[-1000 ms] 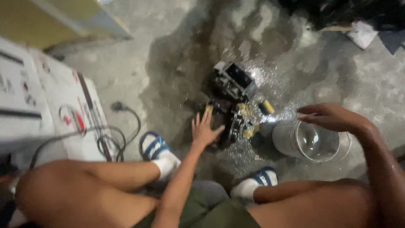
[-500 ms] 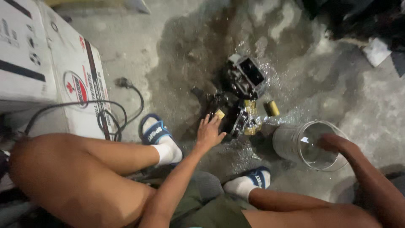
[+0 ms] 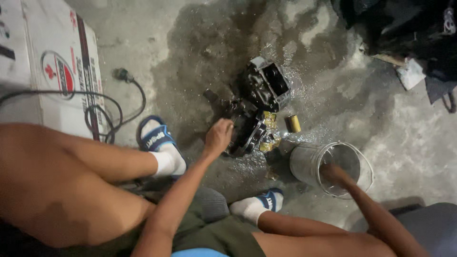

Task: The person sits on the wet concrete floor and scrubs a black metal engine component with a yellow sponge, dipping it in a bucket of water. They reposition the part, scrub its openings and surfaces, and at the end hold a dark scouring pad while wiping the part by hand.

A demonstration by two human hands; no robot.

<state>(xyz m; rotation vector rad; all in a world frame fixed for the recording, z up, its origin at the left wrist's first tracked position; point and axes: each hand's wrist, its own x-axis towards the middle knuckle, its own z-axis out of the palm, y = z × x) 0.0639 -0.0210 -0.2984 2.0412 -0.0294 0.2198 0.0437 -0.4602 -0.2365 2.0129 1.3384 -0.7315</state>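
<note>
Greasy black metal makes up the engine part [image 3: 254, 112] that lies on the wet concrete floor [image 3: 200, 57] near the middle of the scene, its upper block open at the top and its lower half darker and tangled. The left hand [image 3: 218, 137] rests against the near left edge of this part, fingers curled into a loose fist on the metal; whether it grips anything cannot be told. Yellowish brass-coloured pieces [image 3: 269, 131] sit touching the right side of the engine part, and a small yellow cylinder [image 3: 293, 123] lies just beside them, a little farther right.

To the near right stands a grey metal bucket [image 3: 307, 162] with a thin wire handle. The right hand [image 3: 333, 173] is plunged inside it, down past the rim, so its fingers are hidden and it cannot be told if they are open or closed.

Both feet wear white socks and blue slide sandals, one [image 3: 157, 140] to the left of the engine part and one [image 3: 266, 200] nearer, below the bucket. At the far left is a white cardboard box [image 3: 47, 71], with a black power cable [image 3: 107, 112] looped over its edge and a plug lying on the floor. Dark bags and scraps [image 3: 404, 33] lie heaped at the far right.
</note>
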